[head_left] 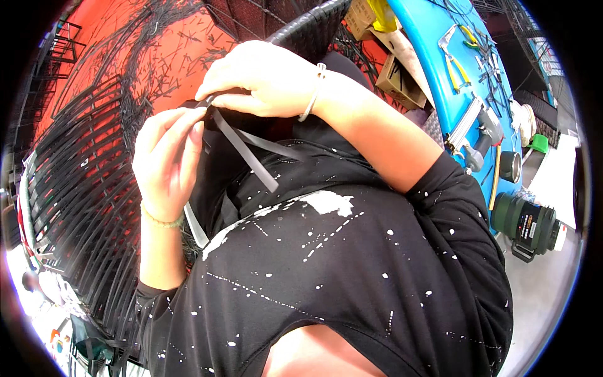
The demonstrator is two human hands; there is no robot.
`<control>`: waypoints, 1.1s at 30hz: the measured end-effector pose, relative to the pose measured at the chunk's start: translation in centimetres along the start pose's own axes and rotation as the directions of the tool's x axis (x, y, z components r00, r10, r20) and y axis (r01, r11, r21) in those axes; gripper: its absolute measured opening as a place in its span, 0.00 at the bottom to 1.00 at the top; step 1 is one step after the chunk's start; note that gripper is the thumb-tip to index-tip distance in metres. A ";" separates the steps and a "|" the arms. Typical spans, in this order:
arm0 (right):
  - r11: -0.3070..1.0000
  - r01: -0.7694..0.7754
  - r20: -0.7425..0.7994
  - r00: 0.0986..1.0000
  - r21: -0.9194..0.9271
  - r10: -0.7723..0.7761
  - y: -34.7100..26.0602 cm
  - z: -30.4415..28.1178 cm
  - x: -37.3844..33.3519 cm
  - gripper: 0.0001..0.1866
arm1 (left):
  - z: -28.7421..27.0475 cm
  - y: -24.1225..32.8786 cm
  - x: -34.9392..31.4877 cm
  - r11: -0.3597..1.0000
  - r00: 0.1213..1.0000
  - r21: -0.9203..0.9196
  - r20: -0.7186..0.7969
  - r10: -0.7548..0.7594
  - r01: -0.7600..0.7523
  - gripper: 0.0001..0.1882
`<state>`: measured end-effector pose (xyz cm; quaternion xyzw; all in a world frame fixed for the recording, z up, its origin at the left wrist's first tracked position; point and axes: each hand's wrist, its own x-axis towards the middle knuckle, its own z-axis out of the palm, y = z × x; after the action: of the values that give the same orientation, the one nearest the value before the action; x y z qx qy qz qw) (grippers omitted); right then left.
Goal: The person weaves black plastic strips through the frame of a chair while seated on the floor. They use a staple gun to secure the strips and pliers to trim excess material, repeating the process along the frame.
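Before my chest, my left hand (168,154) and my right hand (264,78) meet at the fingertips. Both pinch the same flat black strip (246,151), which looks like plastic weaving band. Its loose tails hang from between the fingers toward my lap, over my black shirt. Right at the pinch the fingers cover the strip, so a knot or fold there cannot be made out. A bracelet circles each wrist.
Left of me stands a frame of black woven strips (81,182). Black scraps litter the red floor covering (182,47). To the right, a blue table (418,28) carries yellow-handled pliers (456,66), a power tool (482,135) and a metal cup (510,167). A green jug (524,220) stands nearby, cardboard boxes (399,85) behind.
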<state>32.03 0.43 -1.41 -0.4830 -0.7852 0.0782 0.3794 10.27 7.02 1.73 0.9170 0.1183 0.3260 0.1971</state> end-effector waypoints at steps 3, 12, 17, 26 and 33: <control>0.999 -0.011 -0.014 1.000 -0.039 0.010 0.1 0.4 0.1 0.11 | -0.1 0.0 0.6 0.996 0.996 -0.007 0.016 0.085 -0.085 0.08; 0.991 -0.046 -0.045 0.998 -0.129 0.040 -0.9 0.8 0.1 0.11 | -0.6 0.4 1.3 0.994 0.992 -0.079 0.088 0.088 -0.081 0.05; 0.991 -0.063 0.071 0.995 -0.119 0.072 -0.6 0.1 0.2 0.12 | -1.5 0.4 2.4 0.993 0.979 -0.087 0.181 0.095 -0.080 0.05; 0.996 0.020 0.017 1.000 -0.091 -0.019 -0.2 0.9 -0.1 0.10 | -2.1 0.1 2.9 0.986 0.954 0.003 0.254 0.158 -0.164 0.04; 0.996 -0.005 -0.015 1.000 -0.093 0.004 -0.1 1.2 -0.1 0.10 | -1.9 -0.6 3.4 0.983 0.946 -0.059 0.269 0.183 -0.173 0.04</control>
<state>31.12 0.60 -2.23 -0.5026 -0.7840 0.0386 0.3622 11.53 9.25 4.73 0.9566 0.0009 0.2147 0.1971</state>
